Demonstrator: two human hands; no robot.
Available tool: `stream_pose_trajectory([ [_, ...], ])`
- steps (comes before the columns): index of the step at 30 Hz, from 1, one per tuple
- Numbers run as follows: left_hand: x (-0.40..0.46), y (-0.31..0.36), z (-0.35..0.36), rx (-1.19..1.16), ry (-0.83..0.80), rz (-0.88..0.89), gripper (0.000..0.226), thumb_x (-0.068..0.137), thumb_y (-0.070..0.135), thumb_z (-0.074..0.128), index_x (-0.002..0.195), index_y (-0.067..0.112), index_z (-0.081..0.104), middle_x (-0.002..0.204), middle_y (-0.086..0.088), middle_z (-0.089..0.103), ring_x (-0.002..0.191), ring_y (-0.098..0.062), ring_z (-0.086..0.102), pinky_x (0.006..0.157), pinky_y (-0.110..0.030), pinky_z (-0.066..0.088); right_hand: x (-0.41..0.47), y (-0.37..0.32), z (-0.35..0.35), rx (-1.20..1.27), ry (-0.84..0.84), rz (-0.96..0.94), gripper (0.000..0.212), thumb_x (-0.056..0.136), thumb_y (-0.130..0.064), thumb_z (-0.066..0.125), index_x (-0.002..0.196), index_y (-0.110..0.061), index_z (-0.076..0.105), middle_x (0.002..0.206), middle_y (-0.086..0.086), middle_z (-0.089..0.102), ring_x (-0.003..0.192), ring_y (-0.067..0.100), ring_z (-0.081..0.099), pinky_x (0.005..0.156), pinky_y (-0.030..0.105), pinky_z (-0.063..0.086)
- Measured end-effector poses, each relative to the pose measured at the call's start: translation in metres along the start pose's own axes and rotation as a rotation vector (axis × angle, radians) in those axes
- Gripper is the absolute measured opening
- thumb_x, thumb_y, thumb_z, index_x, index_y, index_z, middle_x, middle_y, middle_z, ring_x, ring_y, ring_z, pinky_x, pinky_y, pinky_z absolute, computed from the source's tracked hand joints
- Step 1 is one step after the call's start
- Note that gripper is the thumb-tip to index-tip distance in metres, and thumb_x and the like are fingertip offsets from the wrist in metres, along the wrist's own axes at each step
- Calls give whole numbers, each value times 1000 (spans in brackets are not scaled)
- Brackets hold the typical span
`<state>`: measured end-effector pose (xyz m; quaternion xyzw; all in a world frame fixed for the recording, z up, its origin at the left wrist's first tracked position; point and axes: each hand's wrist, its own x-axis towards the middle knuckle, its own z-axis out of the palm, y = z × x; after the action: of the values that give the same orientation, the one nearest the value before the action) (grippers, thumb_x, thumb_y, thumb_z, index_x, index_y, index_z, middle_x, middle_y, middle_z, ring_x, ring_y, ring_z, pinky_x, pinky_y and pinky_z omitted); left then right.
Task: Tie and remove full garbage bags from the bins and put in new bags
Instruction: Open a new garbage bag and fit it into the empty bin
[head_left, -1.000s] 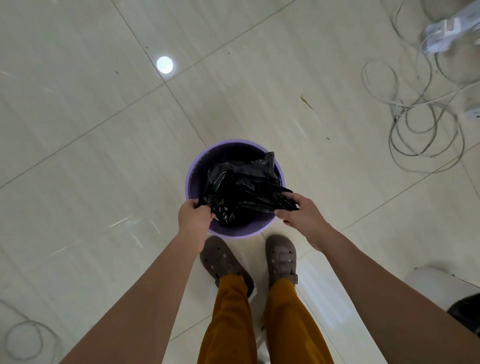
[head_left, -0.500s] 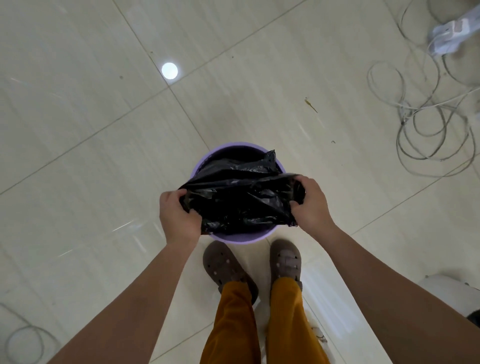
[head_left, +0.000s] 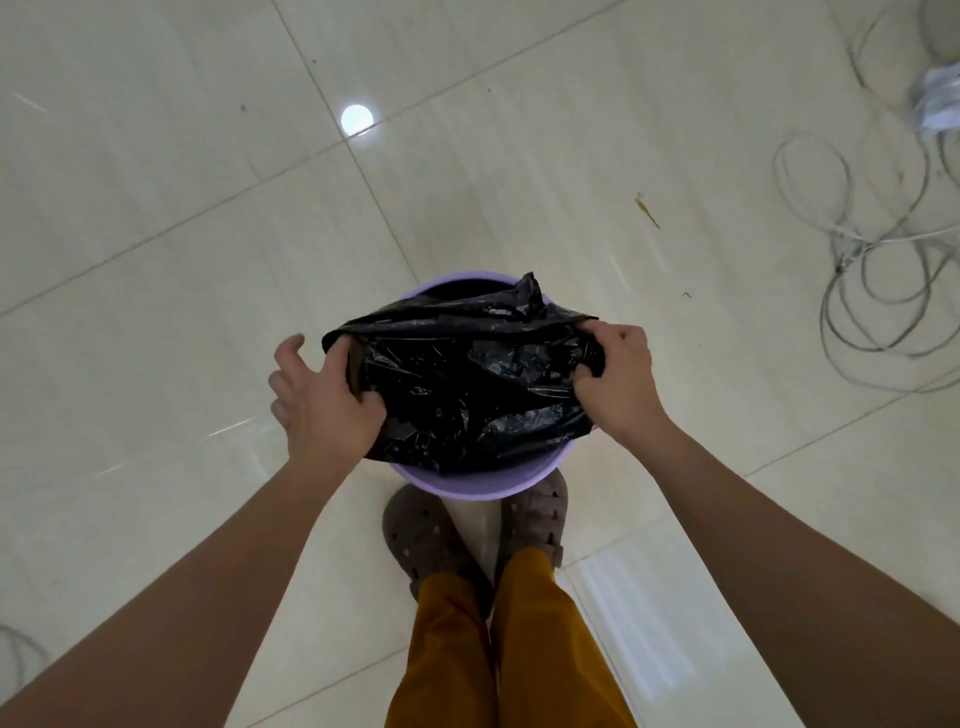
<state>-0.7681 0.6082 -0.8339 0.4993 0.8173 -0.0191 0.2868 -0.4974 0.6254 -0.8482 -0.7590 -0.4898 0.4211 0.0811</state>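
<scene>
A round purple bin (head_left: 475, 480) stands on the tiled floor just ahead of my feet. A black garbage bag (head_left: 467, 379) is stretched wide across its mouth and hides most of the rim and all of the inside. My left hand (head_left: 324, 397) grips the bag's left edge, thumb tucked into the plastic and the other fingers partly spread. My right hand (head_left: 618, 382) is closed on the bag's right edge. A small crumpled peak of the bag (head_left: 529, 291) sticks up at the far rim.
Loose grey cables (head_left: 878, 260) coil over the floor at the right, leading to a white power strip (head_left: 937, 98) in the top right corner. My brown clogs (head_left: 431, 545) stand right behind the bin. A bright light reflection (head_left: 357, 119) shows on the tiles.
Both hands have pulled apart sideways, spreading the crumpled bag from a bunch inside the bin into a wide sheet over its mouth. The hands have come up and closer to the camera.
</scene>
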Motion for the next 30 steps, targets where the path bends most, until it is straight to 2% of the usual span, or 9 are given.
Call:
stream_pose_trajectory([
  [4, -7, 8, -5, 129, 91, 255, 46, 72, 6, 63, 117, 12, 59, 145, -18, 30, 119, -40, 34, 98, -52, 32, -5, -5, 1, -79, 108, -93, 41, 84, -4, 55, 124, -9, 58, 135, 10, 38, 125, 24, 30, 90, 6, 17],
  [7, -6, 17, -7, 185, 28, 451, 44, 70, 1, 62, 114, 5, 62, 146, -16, 37, 110, -40, 41, 90, -51, 43, -5, -9, 0, -89, 169, -189, 31, 82, 0, 53, 110, -9, 62, 135, 9, 42, 119, 21, 33, 83, 1, 20],
  [9, -1, 23, -5, 182, -38, 514, 49, 72, -1, 59, 121, 1, 60, 148, -15, 37, 110, -40, 47, 91, -50, 46, -3, -13, -1, -63, 176, -249, 29, 80, 4, 52, 102, -10, 66, 132, 5, 47, 115, 14, 35, 87, -3, 20],
  [12, 6, 30, -2, 88, -86, 494, 57, 75, -4, 55, 132, 0, 50, 148, -13, 38, 116, -38, 50, 97, -47, 46, 1, -19, -2, -33, 140, -297, 34, 79, 6, 52, 105, -10, 69, 126, 1, 56, 114, 17, 42, 92, -4, 19],
  [16, 11, 38, -5, 4, -52, 516, 57, 73, -7, 53, 129, 0, 50, 140, -15, 44, 110, -37, 54, 95, -47, 48, 1, -27, -5, 27, 106, -317, 39, 79, 5, 55, 115, -8, 63, 120, 2, 58, 112, 20, 47, 93, -1, 23],
  [19, 19, 46, -9, 54, -22, 549, 55, 71, -7, 56, 126, -2, 52, 132, -19, 49, 108, -39, 55, 92, -49, 45, 5, -34, -8, 98, 111, -304, 35, 83, 1, 58, 117, -7, 61, 117, 2, 58, 109, 14, 50, 95, 8, 32],
  [23, 35, 54, -8, 24, 17, 501, 53, 74, -3, 56, 126, -1, 51, 124, -18, 50, 108, -36, 52, 95, -45, 41, 19, -41, -9, 197, 142, -261, 28, 88, -7, 60, 116, -9, 63, 114, -2, 57, 101, -1, 49, 90, 4, 34],
  [25, 41, 59, -6, -26, 14, 456, 55, 75, -2, 55, 129, 0, 49, 124, -17, 49, 109, -35, 51, 96, -42, 41, 27, -43, -8, 237, 114, -194, 29, 92, -15, 59, 121, -11, 62, 117, -4, 55, 104, -1, 48, 93, 11, 36],
  [30, 57, 67, 7, -139, -239, 254, 60, 77, 4, 50, 137, 12, 45, 129, -11, 52, 118, -29, 51, 104, -41, 41, 44, -41, 0, 217, -84, -1, 35, 98, -35, 50, 127, -15, 55, 124, -3, 46, 110, 6, 43, 94, 18, 29],
])
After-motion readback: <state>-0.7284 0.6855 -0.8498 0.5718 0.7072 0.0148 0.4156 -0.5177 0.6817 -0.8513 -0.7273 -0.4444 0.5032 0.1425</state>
